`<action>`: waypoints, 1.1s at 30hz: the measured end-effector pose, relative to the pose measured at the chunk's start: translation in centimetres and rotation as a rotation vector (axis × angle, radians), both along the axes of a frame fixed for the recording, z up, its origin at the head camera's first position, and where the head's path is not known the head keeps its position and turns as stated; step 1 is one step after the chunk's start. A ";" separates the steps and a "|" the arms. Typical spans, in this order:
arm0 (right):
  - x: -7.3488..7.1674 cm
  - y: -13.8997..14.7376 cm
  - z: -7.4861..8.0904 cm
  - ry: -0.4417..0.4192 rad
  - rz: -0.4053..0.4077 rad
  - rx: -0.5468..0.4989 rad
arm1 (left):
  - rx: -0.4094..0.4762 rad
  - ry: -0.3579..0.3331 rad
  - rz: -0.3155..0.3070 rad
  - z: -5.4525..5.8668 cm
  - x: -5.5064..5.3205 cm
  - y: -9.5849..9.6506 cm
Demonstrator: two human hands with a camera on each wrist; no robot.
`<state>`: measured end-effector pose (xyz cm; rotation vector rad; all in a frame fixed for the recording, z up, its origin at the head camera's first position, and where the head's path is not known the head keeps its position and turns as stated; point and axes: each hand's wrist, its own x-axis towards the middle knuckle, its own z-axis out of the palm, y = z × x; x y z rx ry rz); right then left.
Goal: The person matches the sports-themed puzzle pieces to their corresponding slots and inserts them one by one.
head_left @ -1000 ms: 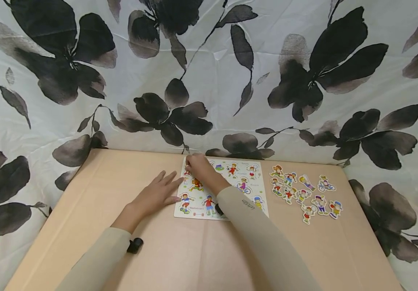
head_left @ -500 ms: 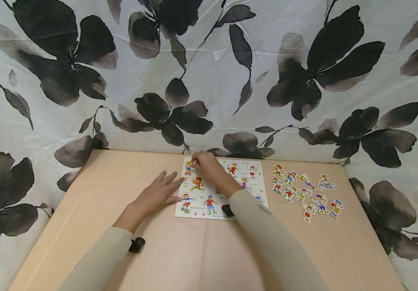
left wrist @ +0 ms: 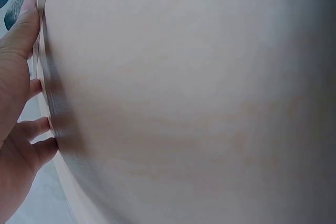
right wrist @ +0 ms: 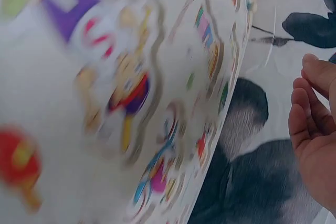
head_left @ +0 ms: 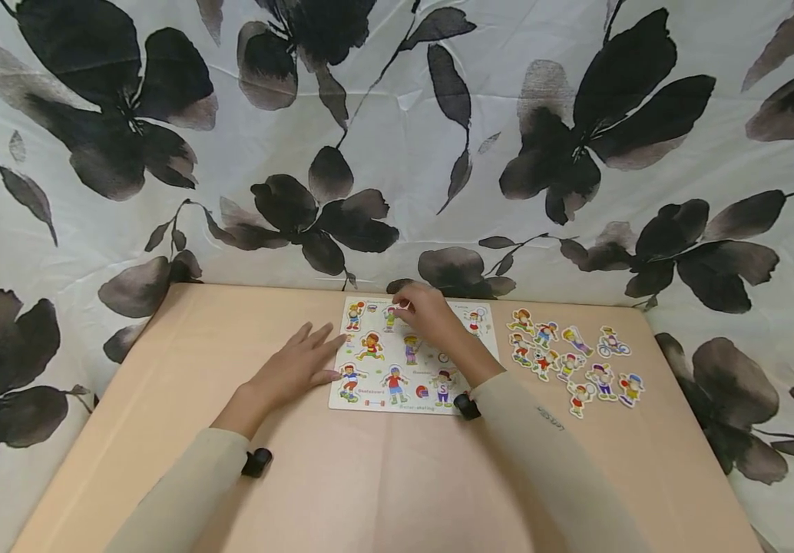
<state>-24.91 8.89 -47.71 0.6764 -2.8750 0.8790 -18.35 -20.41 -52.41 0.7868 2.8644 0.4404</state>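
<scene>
Head view: right hand (head_left: 431, 313) now sits over the upper middle of the white printed board (head_left: 390, 355), having shifted rightward from the board's upper left corner; fingers bent, thumb and index close together, no piece discernible between them. The ball-player figure (head_left: 355, 315) at that corner is now uncovered, which suggests work on that spot is finished or paused. Left hand (head_left: 300, 359) is unchanged: fingers spread wide, gripping nothing, tips at the board's left edge, probably steadying it. Board lies flat, centre of frame, on the worktop (head_left: 397, 476); loose cutouts (head_left: 601, 380) remain grouped to its right. Left wrist view: thumb and fingertips at the left margin; contact surface unclear. Right wrist view: hand at the right margin, fingers loosely curled, no piece visible; the purple-trousered figure (right wrist: 105, 45), upper left, is blurred.
</scene>
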 end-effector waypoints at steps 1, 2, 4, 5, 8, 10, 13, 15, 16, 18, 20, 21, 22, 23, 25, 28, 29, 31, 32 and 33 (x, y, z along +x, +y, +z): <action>0.1 0.5 -0.1 0.005 -0.001 -0.003 | 0.001 -0.001 -0.002 0.0 0.0 0.0; 0.3 1.0 -0.1 0.007 -0.004 -0.010 | 0.002 -0.003 -0.003 0.1 0.0 -0.1; 0.6 2.0 -0.2 0.010 -0.011 -0.020 | 0.002 -0.003 -0.005 0.1 0.0 -0.1; 0.7 2.6 -0.2 0.011 -0.016 -0.020 | 0.002 0.000 -0.004 0.2 0.1 -0.1; 1.2 4.4 -0.3 -0.009 -0.032 -0.027 | 0.004 0.007 -0.002 0.3 0.2 0.0; 1.6 5.6 -0.5 -0.038 -0.053 -0.019 | 0.003 0.005 0.003 0.3 0.3 0.1; 2.2 7.8 -0.7 -0.078 -0.086 -0.003 | 0.001 -0.003 0.007 0.4 0.4 0.1; 2.6 9.2 -0.7 -0.080 -0.099 0.019 | 0.002 -0.002 0.008 0.5 0.3 0.2; 2.7 9.9 -0.7 -0.074 -0.102 0.023 | 0.003 -0.001 0.008 0.5 0.3 0.2; 3.0 11.2 -0.7 -0.056 -0.105 0.038 | 0.009 0.002 0.008 0.7 0.2 0.3; 3.5 12.4 -0.6 -0.047 -0.112 0.048 | 0.011 0.008 0.005 0.7 0.2 0.3; 3.8 12.9 -0.5 -0.050 -0.120 0.051 | 0.011 0.009 0.003 0.8 0.2 0.3; 4.1 13.5 -0.5 -0.051 -0.127 0.057 | 0.011 0.010 0.002 0.8 0.2 0.3; 4.4 14.1 -0.5 -0.052 -0.135 0.063 | 0.013 0.009 0.001 0.8 0.2 0.3; 5.0 15.2 -0.4 -0.044 -0.141 0.067 | 0.011 0.008 0.001 0.7 0.2 0.3; 5.8 16.8 -0.7 0.005 -0.139 0.085 | 0.007 0.003 0.003 0.6 0.0 0.4; 6.0 17.3 -0.8 0.028 -0.132 0.088 | 0.006 -0.001 0.004 0.5 0.0 0.4; 6.5 18.2 -1.1 0.055 -0.129 0.093 | 0.000 -0.003 0.004 0.5 0.0 0.4; 6.7 18.7 -1.3 0.068 -0.125 0.096 | -0.004 0.000 0.002 0.5 0.0 0.4; 6.9 19.2 -1.4 0.074 -0.126 0.102 | -0.006 -0.004 0.004 0.5 0.0 0.4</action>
